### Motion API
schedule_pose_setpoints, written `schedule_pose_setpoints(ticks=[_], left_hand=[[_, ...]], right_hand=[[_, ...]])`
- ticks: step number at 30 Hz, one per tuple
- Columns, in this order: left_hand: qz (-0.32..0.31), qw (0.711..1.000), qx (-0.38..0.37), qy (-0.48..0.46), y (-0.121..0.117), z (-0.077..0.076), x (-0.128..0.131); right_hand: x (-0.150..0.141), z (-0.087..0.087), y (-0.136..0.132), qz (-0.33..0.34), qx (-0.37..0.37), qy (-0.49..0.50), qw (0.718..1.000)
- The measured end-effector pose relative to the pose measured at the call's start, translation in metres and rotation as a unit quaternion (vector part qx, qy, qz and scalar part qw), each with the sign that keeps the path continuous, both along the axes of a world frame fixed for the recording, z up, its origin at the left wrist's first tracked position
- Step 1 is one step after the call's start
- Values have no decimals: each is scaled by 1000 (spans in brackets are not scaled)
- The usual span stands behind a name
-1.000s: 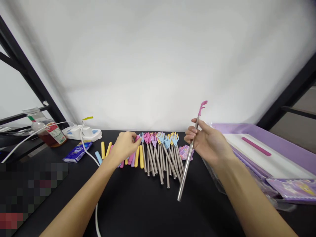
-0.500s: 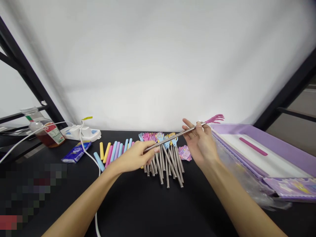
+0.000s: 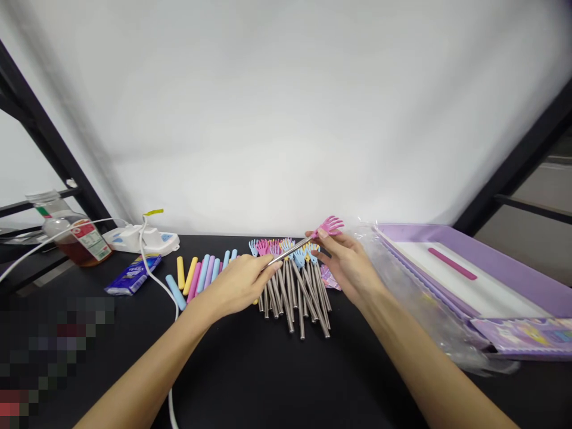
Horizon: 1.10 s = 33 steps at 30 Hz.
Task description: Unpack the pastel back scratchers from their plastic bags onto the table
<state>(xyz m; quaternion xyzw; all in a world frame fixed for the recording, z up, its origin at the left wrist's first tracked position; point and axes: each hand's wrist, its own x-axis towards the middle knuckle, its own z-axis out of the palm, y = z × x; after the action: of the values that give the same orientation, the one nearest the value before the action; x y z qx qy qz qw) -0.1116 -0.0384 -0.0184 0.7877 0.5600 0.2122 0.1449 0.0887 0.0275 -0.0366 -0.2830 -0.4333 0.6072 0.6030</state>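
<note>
Both my hands hold one metal back scratcher (image 3: 292, 250) with a pink hand-shaped head, above the black table. My left hand (image 3: 239, 285) is closed round the lower end of its steel rod. My right hand (image 3: 346, 265) pinches the rod just below the pink head (image 3: 329, 225). The scratcher now looks short, its rod pushed in. Under it lies a row of several similar scratchers (image 3: 292, 286) with blue, pink and yellow heads. To their left lie several coloured foam sleeves (image 3: 201, 272).
A lilac tray (image 3: 491, 280) with a pink sleeve in it stands at the right, with clear plastic bags (image 3: 415, 292) in front. At the left are a bottle (image 3: 74, 235), a white power strip (image 3: 143, 238) with cable, and a blue packet (image 3: 131, 275).
My left hand left the foam sleeves and took the rod's free end. The scratcher swung from upright to nearly level, moved left, and its rod became shorter between my hands.
</note>
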Motion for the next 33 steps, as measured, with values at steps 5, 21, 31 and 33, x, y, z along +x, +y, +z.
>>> schedule_pose_setpoints(ticks=[5, 21, 31, 33], left_hand=[[-25, 999, 44, -11, 1, -7, -4], [-35, 985, 110, 126, 10, -33, -18], [-53, 982, 124, 136, 9, -42, -11], [-54, 982, 128, 125, 8, -40, -10]], right_hand=[[8, 1, 11, -27, -56, -42, 997], [-50, -11, 37, -72, 115, -608, 783], [-26, -12, 13, -98, 235, -608, 752], [-22, -14, 1, -81, 253, -562, 783]])
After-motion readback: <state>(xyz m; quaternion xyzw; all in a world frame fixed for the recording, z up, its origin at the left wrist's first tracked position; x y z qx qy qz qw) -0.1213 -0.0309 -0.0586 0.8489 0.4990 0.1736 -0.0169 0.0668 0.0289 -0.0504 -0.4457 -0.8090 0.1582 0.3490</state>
